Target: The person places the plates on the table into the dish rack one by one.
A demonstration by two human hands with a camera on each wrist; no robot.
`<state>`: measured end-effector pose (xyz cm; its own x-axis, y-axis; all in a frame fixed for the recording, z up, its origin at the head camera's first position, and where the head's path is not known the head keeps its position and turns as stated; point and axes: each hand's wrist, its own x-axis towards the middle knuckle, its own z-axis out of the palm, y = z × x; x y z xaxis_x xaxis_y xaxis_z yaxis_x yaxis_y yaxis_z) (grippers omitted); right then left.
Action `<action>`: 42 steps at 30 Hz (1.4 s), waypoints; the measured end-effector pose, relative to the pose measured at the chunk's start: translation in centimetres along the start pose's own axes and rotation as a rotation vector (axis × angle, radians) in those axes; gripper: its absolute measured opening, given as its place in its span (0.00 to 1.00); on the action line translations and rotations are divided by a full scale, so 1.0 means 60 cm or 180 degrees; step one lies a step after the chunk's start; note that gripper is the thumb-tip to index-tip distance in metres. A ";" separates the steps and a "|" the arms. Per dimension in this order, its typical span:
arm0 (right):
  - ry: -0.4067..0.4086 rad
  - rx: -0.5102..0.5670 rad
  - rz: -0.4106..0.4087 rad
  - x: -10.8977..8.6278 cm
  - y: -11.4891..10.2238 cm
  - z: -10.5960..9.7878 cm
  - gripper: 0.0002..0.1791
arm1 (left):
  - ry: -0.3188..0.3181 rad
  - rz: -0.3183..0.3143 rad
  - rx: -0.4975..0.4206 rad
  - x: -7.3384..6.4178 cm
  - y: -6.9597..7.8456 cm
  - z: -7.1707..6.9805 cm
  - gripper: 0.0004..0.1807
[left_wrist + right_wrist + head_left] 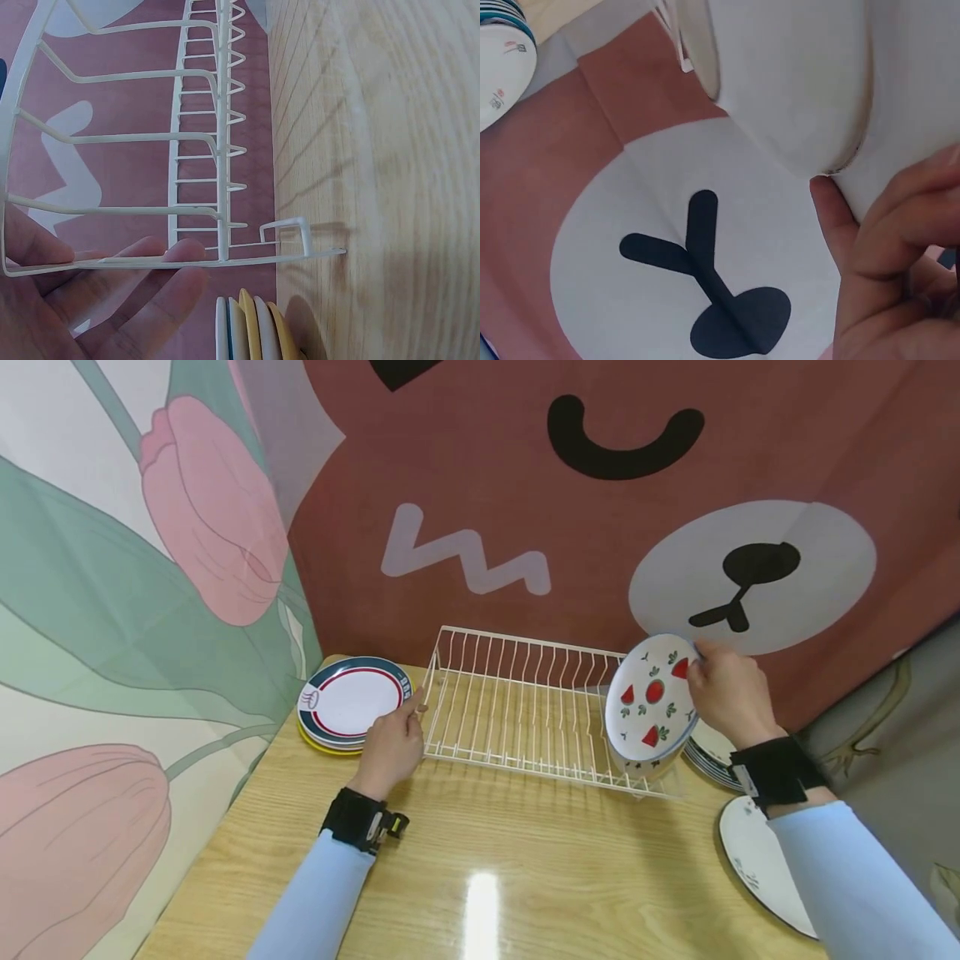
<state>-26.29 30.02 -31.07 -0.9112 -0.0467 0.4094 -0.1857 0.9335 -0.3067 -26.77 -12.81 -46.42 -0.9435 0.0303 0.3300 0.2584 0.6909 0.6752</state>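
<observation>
A white wire dish rack (pixel 525 641) stands on the table against the wall hanging. My left hand (pixel 393 747) grips the rack's left end, with thumb and fingers (pixel 135 300) around the side wire in the left wrist view. My right hand (pixel 735 693) holds a white plate (pixel 637 727) with a blue rim and red fruit print by its right edge. That plate is tilted upright at the rack's right end. Another patterned rim (pixel 643 768) shows just below it, mostly hidden. In the right wrist view, the fingers touch the plate's pale underside (pixel 802 75).
A stack of plates (pixel 356 702), the top one white with a dark blue rim, lies left of the rack. To the right are more stacked plates (pixel 708 752) and a white plate (pixel 765 860) partly under the right sleeve. The wooden table (pixel 555 860) meets printed hangings behind.
</observation>
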 end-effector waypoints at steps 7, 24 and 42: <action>-0.0016 -0.0114 0.0056 -0.002 0.005 0.021 0.21 | 0.0002 0.0017 0.0002 0.000 0.000 0.000 0.24; -0.0139 -0.0563 0.0150 -0.008 0.010 0.048 0.23 | -0.0049 -0.0007 -0.0048 0.003 -0.001 0.004 0.24; -0.0259 -0.0887 0.0150 -0.009 0.007 0.059 0.17 | 0.0005 0.0010 -0.0018 0.003 -0.004 0.003 0.24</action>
<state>-27.17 29.17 -34.43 -0.9450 -0.0189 0.3266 -0.0446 0.9965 -0.0714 -27.04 -12.83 -46.64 -0.9423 0.0314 0.3332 0.2626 0.6866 0.6779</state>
